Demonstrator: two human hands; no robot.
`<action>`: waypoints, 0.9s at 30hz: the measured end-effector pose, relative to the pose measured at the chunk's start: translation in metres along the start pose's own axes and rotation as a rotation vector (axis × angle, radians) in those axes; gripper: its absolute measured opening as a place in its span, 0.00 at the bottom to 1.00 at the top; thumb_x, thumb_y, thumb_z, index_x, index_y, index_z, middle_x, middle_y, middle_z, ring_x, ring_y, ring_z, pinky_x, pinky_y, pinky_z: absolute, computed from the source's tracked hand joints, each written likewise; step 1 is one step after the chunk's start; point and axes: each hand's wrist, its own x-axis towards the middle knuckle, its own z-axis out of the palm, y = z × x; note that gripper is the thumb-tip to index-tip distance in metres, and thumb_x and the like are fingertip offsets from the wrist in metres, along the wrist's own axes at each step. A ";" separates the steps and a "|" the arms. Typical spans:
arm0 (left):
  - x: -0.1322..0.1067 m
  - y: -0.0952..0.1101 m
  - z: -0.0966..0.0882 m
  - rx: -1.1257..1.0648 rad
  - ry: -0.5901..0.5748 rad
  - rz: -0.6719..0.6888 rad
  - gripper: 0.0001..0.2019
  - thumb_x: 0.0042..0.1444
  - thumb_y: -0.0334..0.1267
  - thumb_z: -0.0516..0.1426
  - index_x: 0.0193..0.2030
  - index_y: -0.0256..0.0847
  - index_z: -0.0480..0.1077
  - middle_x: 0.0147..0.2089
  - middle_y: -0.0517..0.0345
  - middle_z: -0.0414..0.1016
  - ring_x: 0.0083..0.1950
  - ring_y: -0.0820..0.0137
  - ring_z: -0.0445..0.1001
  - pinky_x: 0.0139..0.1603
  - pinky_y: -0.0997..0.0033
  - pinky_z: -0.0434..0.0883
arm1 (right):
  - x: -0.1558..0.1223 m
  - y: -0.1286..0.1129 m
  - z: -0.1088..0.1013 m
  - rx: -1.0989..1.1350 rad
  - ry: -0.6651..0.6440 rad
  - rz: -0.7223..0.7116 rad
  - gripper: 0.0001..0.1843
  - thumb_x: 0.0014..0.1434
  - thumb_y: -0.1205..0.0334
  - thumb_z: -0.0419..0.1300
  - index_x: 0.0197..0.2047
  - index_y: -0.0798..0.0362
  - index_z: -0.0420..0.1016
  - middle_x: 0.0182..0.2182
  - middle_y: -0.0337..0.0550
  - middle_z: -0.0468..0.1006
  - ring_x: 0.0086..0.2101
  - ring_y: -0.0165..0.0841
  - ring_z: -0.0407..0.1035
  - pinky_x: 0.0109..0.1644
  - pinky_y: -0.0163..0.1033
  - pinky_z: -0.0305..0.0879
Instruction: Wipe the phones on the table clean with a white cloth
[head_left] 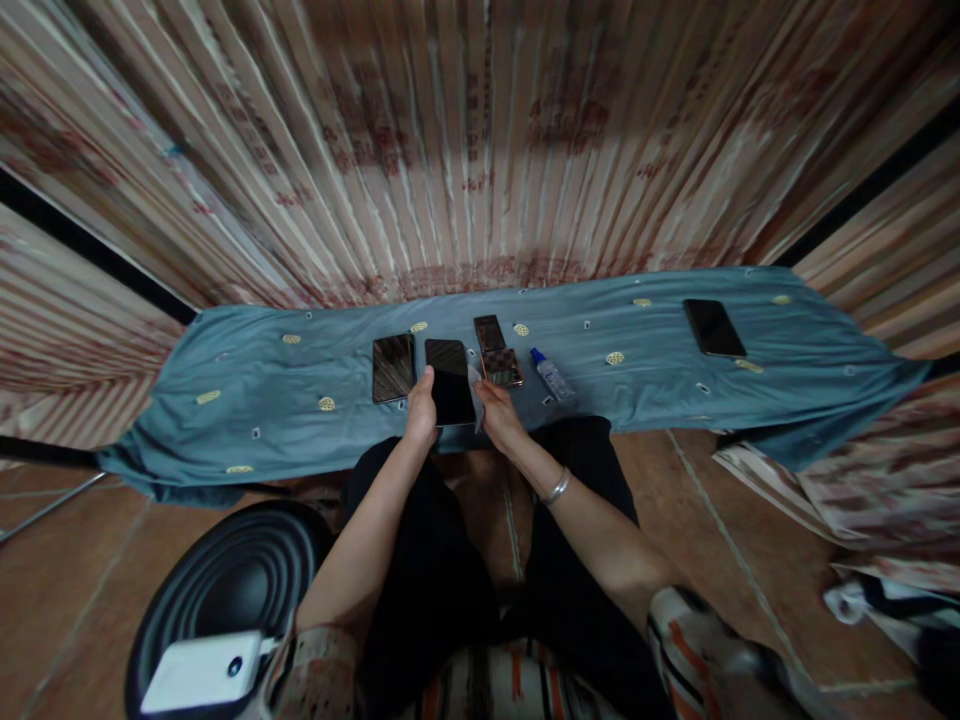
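Note:
A dark phone (450, 382) lies on the blue cloth (262, 390) right in front of me. My left hand (421, 410) rests against its left edge, fingers curled on it. My right hand (496, 412) is at the phone's right edge, pinching a small white piece (474, 378), perhaps a wipe. A silver bracelet (556, 488) circles my right wrist. To the left of the phone lies another phone (393, 367) with a reflective screen. To its right sit two more, one dark (489, 332) and one patterned (502, 367).
A small bottle with a blue cap (551, 374) lies on the cloth right of the phones. Another black phone (714, 327) lies far right. A striped curtain (480, 140) hangs behind. A black round tub (225, 590) with a white device (201, 672) sits at lower left.

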 end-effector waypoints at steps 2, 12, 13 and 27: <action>0.000 0.003 0.000 0.042 0.094 0.069 0.24 0.56 0.55 0.62 0.53 0.44 0.76 0.53 0.52 0.82 0.68 0.61 0.69 0.69 0.59 0.62 | -0.005 0.000 -0.001 -0.001 -0.022 0.024 0.16 0.56 0.47 0.64 0.39 0.51 0.82 0.37 0.43 0.85 0.49 0.42 0.78 0.63 0.53 0.67; 0.004 0.002 -0.002 0.177 0.149 0.248 0.20 0.49 0.48 0.67 0.47 0.43 0.75 0.46 0.55 0.81 0.60 0.60 0.75 0.64 0.63 0.67 | -0.016 -0.012 -0.004 0.055 -0.088 0.062 0.21 0.51 0.44 0.68 0.40 0.50 0.81 0.37 0.42 0.86 0.45 0.41 0.80 0.60 0.50 0.71; 0.005 0.002 -0.002 0.179 0.155 0.252 0.23 0.49 0.47 0.68 0.51 0.43 0.74 0.49 0.53 0.81 0.61 0.60 0.74 0.64 0.64 0.67 | -0.016 -0.014 -0.004 0.066 -0.086 0.068 0.20 0.51 0.44 0.68 0.40 0.50 0.81 0.37 0.42 0.86 0.46 0.41 0.80 0.60 0.50 0.71; -0.008 -0.003 0.010 0.162 -0.058 0.159 0.29 0.46 0.42 0.70 0.57 0.44 0.73 0.52 0.54 0.82 0.59 0.61 0.77 0.64 0.63 0.68 | -0.007 -0.028 -0.011 0.141 -0.052 0.057 0.15 0.54 0.48 0.67 0.38 0.50 0.82 0.36 0.42 0.87 0.49 0.41 0.79 0.58 0.48 0.74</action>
